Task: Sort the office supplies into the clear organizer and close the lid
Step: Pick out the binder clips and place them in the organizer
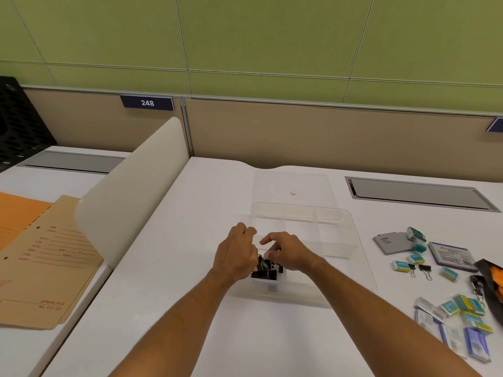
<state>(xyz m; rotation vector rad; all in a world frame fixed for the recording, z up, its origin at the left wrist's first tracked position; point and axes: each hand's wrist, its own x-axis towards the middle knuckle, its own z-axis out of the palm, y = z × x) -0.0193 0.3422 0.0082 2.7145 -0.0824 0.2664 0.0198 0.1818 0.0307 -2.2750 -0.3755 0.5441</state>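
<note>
The clear organizer [351, 240] lies on the white desk with its lid [294, 183] open and flat behind it. Black binder clips [265, 272] are heaped in its near-left compartment. My left hand [235, 257] and my right hand [285, 250] are both over that compartment, fingers curled down among the clips. Whether either hand pinches a clip is hidden by the fingers. Right of the organizer lie two loose binder clips [420, 269], small teal and yellow staple boxes [401, 265], a grey card pack [386, 243] and a purple-edged box [451, 255].
More staple boxes and clear packets [460, 319] are scattered at the near right, beside a black and orange pouch [492, 278]. A white divider panel [130, 191] stands to the left, with brown file folders [43, 262] beyond it. A grey cable hatch [419, 193] sits at the back right.
</note>
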